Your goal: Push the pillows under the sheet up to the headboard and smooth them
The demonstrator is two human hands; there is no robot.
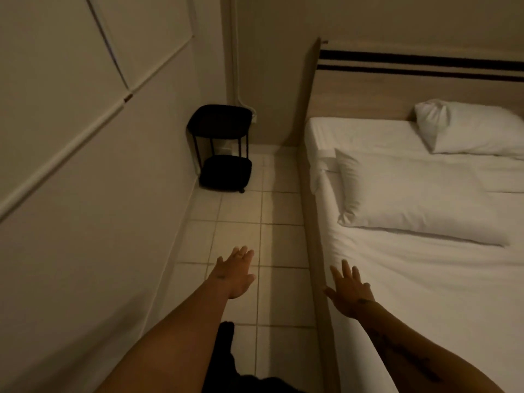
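Observation:
A white pillow (411,194) lies on the white sheet (425,293), a little below the head of the bed. A second white pillow (470,129) rests against the wooden headboard (397,89) at the far right. Both pillows lie on top of the sheet, uncovered. My left hand (236,275) is held out over the tiled floor beside the bed, fingers apart, holding nothing. My right hand (350,290) hovers at the left edge of the mattress, fingers spread, below the nearer pillow and apart from it.
A black two-tier side table (222,146) stands in the corner by the headboard. A pale wall (85,165) runs along the left. A narrow strip of tiled floor (269,208) lies between the wall and the wooden bed frame (314,236).

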